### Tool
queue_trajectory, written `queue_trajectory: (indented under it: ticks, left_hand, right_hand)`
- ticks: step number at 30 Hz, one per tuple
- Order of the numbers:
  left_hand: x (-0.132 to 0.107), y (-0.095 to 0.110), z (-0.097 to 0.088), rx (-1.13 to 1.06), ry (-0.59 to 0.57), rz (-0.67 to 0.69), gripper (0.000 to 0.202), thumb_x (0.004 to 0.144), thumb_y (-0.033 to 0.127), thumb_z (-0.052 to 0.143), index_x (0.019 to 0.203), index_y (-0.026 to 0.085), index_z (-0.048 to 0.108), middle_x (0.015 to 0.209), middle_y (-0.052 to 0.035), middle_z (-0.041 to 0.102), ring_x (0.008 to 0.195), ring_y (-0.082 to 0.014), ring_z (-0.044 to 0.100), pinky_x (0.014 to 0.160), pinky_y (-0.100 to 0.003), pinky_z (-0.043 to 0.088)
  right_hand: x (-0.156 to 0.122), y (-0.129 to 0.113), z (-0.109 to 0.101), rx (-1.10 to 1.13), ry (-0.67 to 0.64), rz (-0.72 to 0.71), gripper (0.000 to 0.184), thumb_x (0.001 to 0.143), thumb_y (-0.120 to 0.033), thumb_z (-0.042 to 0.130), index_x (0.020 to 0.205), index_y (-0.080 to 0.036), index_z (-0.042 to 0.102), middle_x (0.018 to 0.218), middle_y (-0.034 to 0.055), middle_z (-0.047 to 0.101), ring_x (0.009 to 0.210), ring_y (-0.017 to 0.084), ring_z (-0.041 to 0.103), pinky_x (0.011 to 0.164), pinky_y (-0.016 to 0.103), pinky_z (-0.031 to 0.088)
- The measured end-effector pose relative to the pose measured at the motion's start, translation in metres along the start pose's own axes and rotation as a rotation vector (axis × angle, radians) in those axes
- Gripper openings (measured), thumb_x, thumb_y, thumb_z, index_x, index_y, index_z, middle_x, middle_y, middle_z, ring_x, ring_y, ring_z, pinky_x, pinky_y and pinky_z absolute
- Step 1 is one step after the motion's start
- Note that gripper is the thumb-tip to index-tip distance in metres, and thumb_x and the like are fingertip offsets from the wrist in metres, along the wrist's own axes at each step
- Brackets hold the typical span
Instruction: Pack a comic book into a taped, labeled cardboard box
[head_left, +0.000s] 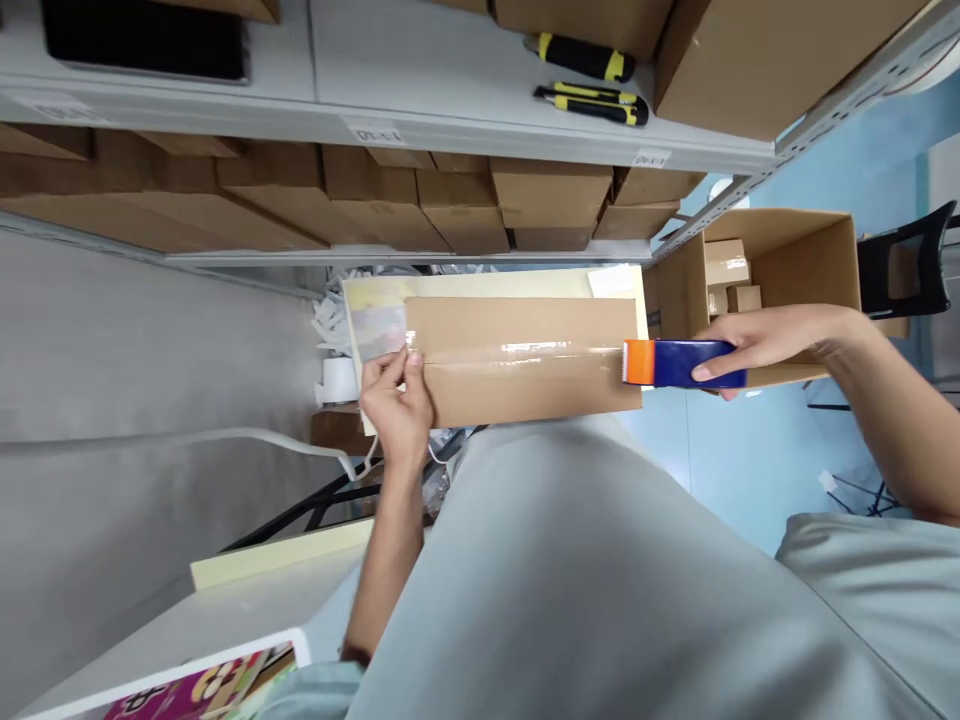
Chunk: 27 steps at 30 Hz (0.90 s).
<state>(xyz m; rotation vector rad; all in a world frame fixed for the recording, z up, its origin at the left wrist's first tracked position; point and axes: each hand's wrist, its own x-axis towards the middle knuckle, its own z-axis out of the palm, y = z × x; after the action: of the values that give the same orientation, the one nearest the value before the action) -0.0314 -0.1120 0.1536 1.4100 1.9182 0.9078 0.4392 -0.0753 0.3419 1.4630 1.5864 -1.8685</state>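
A long, flat cardboard box [525,390] lies across a pale board [480,285] in front of me. Clear tape [555,348] runs along its middle seam and catches the light. My left hand [397,405] pinches the box's left end, thumb on top near the seam. In my right hand [739,350] is a blue tape dispenser [694,362] with an orange toothed head. That head rests at the right end of the box, in line with the tape.
Grey shelves [420,95] with cardboard boxes stand ahead. Two utility knives [592,102] lie on the upper shelf, beside a black tablet-like object [146,40] further left. An open carton [799,235] holding small boxes is at the right. A white cable [247,433] crosses at left.
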Motion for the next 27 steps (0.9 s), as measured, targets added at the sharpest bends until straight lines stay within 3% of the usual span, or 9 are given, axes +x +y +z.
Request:
queue_trajectory:
  ticks: [3, 6, 8, 11, 16, 21, 24, 27]
  left_hand:
    - [0.001, 0.003, 0.003, 0.104, 0.01, -0.005, 0.039, 0.102, 0.043, 0.06, 0.118, 0.014, 0.081, 0.109, -0.0114, 0.072, 0.117, -0.0284, 0.065, 0.113, -0.043, 0.05]
    - [0.003, 0.007, 0.007, 0.19, 0.029, 0.0, 0.033, 0.1, 0.037, 0.06, 0.111, 0.014, 0.082, 0.103, -0.0104, 0.074, 0.114, -0.0282, 0.065, 0.109, -0.044, 0.052]
    - [0.004, 0.01, 0.011, 0.23, 0.062, -0.005, 0.03, 0.096, 0.031, 0.06, 0.107, 0.013, 0.082, 0.098, -0.0095, 0.074, 0.111, -0.0277, 0.065, 0.107, -0.043, 0.053]
    - [0.005, 0.015, 0.015, 0.286, 0.087, -0.017, 0.024, 0.092, 0.026, 0.06, 0.097, 0.013, 0.079, 0.088, -0.0065, 0.069, 0.105, -0.0262, 0.064, 0.104, -0.041, 0.053]
    - [0.005, 0.018, 0.018, 0.308, 0.09, 0.002, 0.018, 0.091, 0.027, 0.059, 0.077, 0.018, 0.067, 0.073, -0.0011, 0.055, 0.095, -0.0251, 0.06, 0.1, -0.04, 0.053]
    - [0.005, 0.022, 0.021, 0.34, 0.108, -0.01, 0.015, 0.09, 0.023, 0.056, 0.077, 0.02, 0.063, 0.075, -0.0011, 0.057, 0.094, -0.0243, 0.058, 0.101, -0.04, 0.052]
    - [0.005, 0.028, 0.023, 0.348, 0.09, -0.022, 0.016, 0.089, 0.022, 0.054, 0.074, 0.021, 0.059, 0.072, 0.0004, 0.054, 0.089, -0.0223, 0.055, 0.1, -0.038, 0.051]
    - [0.004, 0.034, 0.025, 0.346, 0.094, -0.045, 0.018, 0.089, 0.021, 0.054, 0.07, 0.021, 0.055, 0.07, 0.0012, 0.05, 0.087, -0.0208, 0.052, 0.098, -0.036, 0.049]
  right_hand:
    - [-0.027, 0.035, -0.009, -0.024, 0.056, 0.034, 0.049, 0.085, -0.071, 0.086, 0.079, -0.023, 0.074, 0.069, 0.0041, 0.073, 0.071, 0.022, 0.071, 0.065, 0.034, 0.054]
    - [-0.031, 0.057, -0.016, 0.011, -0.054, 0.056, 0.054, 0.09, -0.074, 0.079, 0.077, -0.021, 0.074, 0.074, 0.0053, 0.075, 0.071, 0.019, 0.071, 0.067, 0.033, 0.055]
    - [-0.023, 0.071, -0.021, 0.022, -0.045, 0.038, 0.054, 0.084, -0.075, 0.084, 0.077, -0.023, 0.074, 0.074, 0.0034, 0.075, 0.071, 0.019, 0.071, 0.066, 0.033, 0.055]
    - [-0.002, 0.099, -0.03, 0.015, 0.105, 0.007, 0.055, 0.076, -0.076, 0.09, 0.079, -0.024, 0.072, 0.072, 0.0003, 0.073, 0.071, 0.02, 0.071, 0.063, 0.032, 0.055]
    - [0.029, 0.143, -0.046, -0.024, 0.165, -0.032, 0.057, 0.079, -0.077, 0.088, 0.08, -0.022, 0.07, 0.075, 0.0017, 0.074, 0.078, 0.021, 0.075, 0.068, 0.033, 0.058]
    - [0.032, 0.168, -0.061, -0.045, 0.202, -0.031, 0.057, 0.084, -0.076, 0.084, 0.079, -0.02, 0.071, 0.088, 0.0004, 0.079, 0.083, 0.017, 0.076, 0.071, 0.028, 0.059]
    - [0.023, 0.179, -0.071, -0.05, 0.278, 0.045, 0.068, 0.094, -0.079, 0.065, 0.069, -0.015, 0.066, 0.091, -0.0002, 0.08, 0.079, 0.009, 0.075, 0.071, 0.023, 0.054]
    - [0.017, 0.184, -0.08, -0.077, 0.316, 0.17, 0.086, 0.102, -0.073, 0.018, 0.062, -0.008, 0.057, 0.088, 0.0001, 0.077, 0.079, 0.003, 0.072, 0.069, 0.025, 0.044]
